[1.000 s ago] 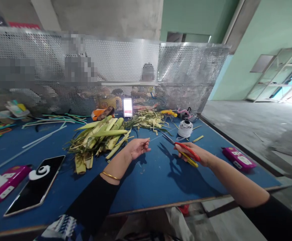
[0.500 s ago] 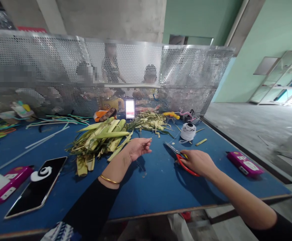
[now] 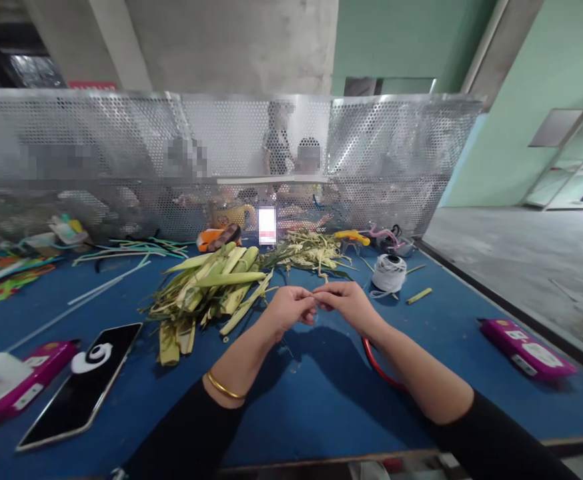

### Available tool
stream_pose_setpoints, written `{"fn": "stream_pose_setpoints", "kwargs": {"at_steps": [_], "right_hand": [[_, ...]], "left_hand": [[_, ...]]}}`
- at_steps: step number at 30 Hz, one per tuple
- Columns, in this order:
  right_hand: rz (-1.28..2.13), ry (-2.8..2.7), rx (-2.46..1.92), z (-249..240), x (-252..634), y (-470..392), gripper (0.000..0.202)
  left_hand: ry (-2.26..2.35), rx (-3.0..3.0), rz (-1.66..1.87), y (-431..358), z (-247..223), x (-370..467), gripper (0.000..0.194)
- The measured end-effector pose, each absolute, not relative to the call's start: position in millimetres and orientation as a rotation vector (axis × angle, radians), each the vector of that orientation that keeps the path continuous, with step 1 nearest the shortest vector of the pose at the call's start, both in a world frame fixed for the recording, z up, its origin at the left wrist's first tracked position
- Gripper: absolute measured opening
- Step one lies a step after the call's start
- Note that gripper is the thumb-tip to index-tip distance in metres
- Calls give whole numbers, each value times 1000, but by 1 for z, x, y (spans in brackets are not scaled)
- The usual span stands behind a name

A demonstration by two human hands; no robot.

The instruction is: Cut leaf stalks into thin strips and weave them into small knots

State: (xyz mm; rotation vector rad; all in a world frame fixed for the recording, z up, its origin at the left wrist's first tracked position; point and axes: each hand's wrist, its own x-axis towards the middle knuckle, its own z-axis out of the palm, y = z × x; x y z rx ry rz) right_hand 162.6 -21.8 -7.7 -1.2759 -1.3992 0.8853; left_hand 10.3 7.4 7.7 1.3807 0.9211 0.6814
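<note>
Above the blue table [image 3: 291,413], my left hand [image 3: 291,308] and my right hand [image 3: 344,303] meet at the fingertips. Both hands are closed in a pinch, and whatever is between the fingers is too small to make out. Under my right forearm, red-handled scissors [image 3: 379,367] lie on the table, mostly hidden. Left of my left hand is a pile of green and yellow husks [image 3: 216,280]. Shredded husk pieces [image 3: 309,250] lie just beyond the hands. A spool of white thread [image 3: 389,273] stands to the right of my right hand.
A phone [image 3: 84,383] and a magenta packet [image 3: 36,373] lie at left, another magenta packet [image 3: 526,350] at right. Behind the table stands a perforated metal screen [image 3: 371,133], with people beyond it. Coloured strips [image 3: 11,273] lie far left.
My right hand has let go of the scissors and moved left to meet my left hand at the fingertips. The view has shifted slightly, so the scene sits lower and further right.
</note>
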Motion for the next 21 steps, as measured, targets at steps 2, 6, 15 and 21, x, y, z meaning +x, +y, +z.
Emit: {"fn": "stream_pose_setpoints", "kwargs": {"at_steps": [2, 6, 15, 21], "right_hand": [[885, -1368, -1295, -12, 163, -22, 25], [943, -1316, -1335, -15, 170, -26, 21], [1268, -1045, -1226, -14, 176, -30, 26], [1469, -923, -1168, -16, 181, -29, 29]], "left_hand": [[972, 1373, 689, 6, 5, 13, 15], [1018, 1328, 682, 6, 0, 18, 14], [1008, 1260, 715, 7, -3, 17, 19], [963, 1274, 741, 6, -2, 16, 19]]}}
